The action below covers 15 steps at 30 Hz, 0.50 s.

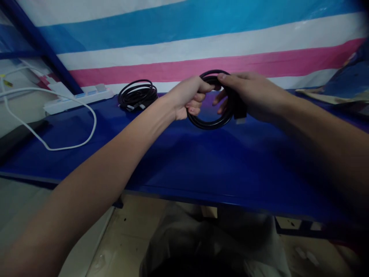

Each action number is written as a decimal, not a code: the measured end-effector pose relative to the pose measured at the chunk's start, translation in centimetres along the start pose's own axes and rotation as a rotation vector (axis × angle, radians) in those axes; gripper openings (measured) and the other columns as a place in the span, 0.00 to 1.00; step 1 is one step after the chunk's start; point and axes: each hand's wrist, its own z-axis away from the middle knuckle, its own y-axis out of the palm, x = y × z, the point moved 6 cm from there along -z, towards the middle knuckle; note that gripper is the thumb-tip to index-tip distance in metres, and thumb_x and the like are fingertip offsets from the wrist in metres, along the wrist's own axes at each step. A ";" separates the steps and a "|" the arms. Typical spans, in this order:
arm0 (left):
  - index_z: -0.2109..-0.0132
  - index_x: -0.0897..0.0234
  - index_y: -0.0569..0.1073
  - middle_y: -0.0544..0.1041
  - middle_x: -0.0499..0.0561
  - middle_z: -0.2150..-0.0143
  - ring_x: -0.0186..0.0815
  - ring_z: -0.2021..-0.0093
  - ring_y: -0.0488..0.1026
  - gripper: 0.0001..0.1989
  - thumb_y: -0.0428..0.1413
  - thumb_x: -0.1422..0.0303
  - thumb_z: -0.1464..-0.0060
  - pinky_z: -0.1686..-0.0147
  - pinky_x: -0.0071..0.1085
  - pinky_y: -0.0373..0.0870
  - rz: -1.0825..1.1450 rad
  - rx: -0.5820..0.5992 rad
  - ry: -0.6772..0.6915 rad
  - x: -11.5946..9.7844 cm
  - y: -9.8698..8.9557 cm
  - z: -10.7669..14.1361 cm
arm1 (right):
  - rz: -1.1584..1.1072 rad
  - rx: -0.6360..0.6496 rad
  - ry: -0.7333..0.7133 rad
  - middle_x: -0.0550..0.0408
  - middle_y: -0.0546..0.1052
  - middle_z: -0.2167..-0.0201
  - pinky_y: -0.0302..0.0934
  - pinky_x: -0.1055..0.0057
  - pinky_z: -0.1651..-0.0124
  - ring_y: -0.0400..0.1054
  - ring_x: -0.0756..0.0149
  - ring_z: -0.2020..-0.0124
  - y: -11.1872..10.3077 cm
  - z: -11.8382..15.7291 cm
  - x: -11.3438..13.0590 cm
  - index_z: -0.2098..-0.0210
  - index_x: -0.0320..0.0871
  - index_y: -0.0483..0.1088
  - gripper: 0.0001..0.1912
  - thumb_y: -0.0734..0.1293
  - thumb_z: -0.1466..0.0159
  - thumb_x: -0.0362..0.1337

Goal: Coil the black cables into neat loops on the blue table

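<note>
A black cable point(211, 125) is wound into a loose coil above the blue shelf. My left hand point(191, 96) grips the coil's left side, its fingers curled round the strands. On the right side, my right hand point(248, 90) pinches the top of the coil between thumb and fingers, the other fingers reaching inside the loop. A dark connector with a pale metal tip point(240, 113) hangs below my right palm. Left of my left hand, a second coil of black cable point(137, 96) lies on the shelf, with light-coloured plug ends at its bottom.
The blue shelf point(201, 165) has its front edge near my lap. A white power strip point(80, 100) and a looping white cord point(93, 123) are at the left. A striped sheet point(173, 46) hangs behind, beside a blue metal post point(60, 63). Paper-like items point(325, 96) lie at the right.
</note>
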 end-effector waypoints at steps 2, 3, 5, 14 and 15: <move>0.79 0.62 0.57 0.48 0.40 0.87 0.18 0.90 0.39 0.17 0.48 0.76 0.43 0.91 0.18 0.40 0.110 -0.020 0.088 -0.8 -0.4 0.0 | -0.214 -0.010 -0.017 0.53 0.75 0.70 0.59 0.73 0.76 0.67 0.71 0.78 0.1 -0.1 0.1 0.62 0.44 0.68 0.08 0.62 0.35 0.41; 0.79 0.62 0.56 0.48 0.40 0.87 0.19 0.90 0.39 0.18 0.47 0.77 0.42 0.91 0.18 0.40 0.173 -0.037 0.134 -1.3 -0.6 0.1 | -0.328 -0.014 -0.052 0.53 0.75 0.67 0.63 0.73 0.72 0.69 0.71 0.75 0.0 0.0 0.4 0.62 0.44 0.68 0.07 0.61 0.35 0.40; 0.79 0.62 0.54 0.47 0.39 0.87 0.19 0.90 0.39 0.19 0.46 0.77 0.41 0.91 0.19 0.41 0.292 -0.093 0.223 -2.3 -1.0 0.5 | -0.526 -0.008 -0.169 0.51 0.75 0.61 0.67 0.70 0.58 0.71 0.68 0.64 -0.2 0.3 1.3 0.64 0.43 0.68 0.09 0.58 0.33 0.39; 0.78 0.60 0.52 0.45 0.40 0.86 0.23 0.87 0.38 0.19 0.46 0.74 0.38 0.88 0.25 0.42 0.432 -0.207 0.365 -2.3 -0.5 0.5 | -0.670 -0.150 -0.156 0.56 0.70 0.75 0.65 0.71 0.62 0.68 0.72 0.74 1.1 0.7 1.3 0.69 0.40 0.67 0.04 0.64 0.42 0.26; 0.78 0.60 0.53 0.45 0.40 0.85 0.23 0.87 0.39 0.18 0.47 0.74 0.40 0.87 0.25 0.42 0.394 -0.202 0.348 -2.0 -0.2 0.3 | -0.638 -0.208 -0.118 0.57 0.68 0.79 0.64 0.71 0.66 0.65 0.73 0.77 1.0 0.5 0.8 0.69 0.39 0.66 0.07 0.63 0.44 0.23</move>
